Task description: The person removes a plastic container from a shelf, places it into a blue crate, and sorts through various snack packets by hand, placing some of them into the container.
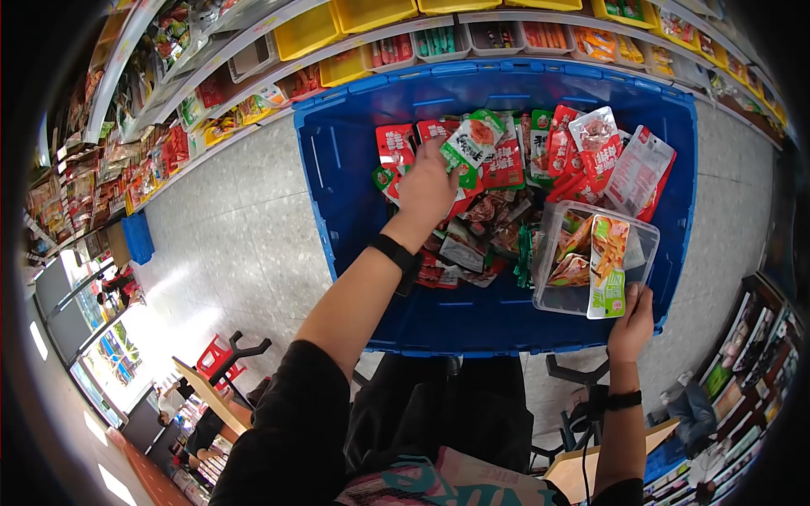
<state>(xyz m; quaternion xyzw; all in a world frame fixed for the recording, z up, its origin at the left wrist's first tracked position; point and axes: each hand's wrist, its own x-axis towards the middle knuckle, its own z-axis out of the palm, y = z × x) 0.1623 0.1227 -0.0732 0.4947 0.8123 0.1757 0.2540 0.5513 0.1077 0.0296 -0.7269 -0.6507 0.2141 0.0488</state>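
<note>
My left hand [428, 187] is closed on a green-and-white snack packet [475, 140], held over the far left part of a blue crate [498, 337]. Under and around that hand lie red packets [395, 145] and dark brown ones [506, 221]. At the crate's right front corner, my right hand [633, 323] grips the edge of a clear plastic box [553, 291]. Inside the box are several orange-and-green snack packets [574, 253], one of them standing up against the near wall. Behind the box, red-and-white packets [641, 173] fill the right side of the crate.
Shelves with yellow bins [308, 38] and packaged snacks run along the far side. More stocked racks [101, 160] curve along the left. A red stool [219, 361] and a blue container [137, 238] stand on the grey floor [245, 219]. Other people are at the lower left.
</note>
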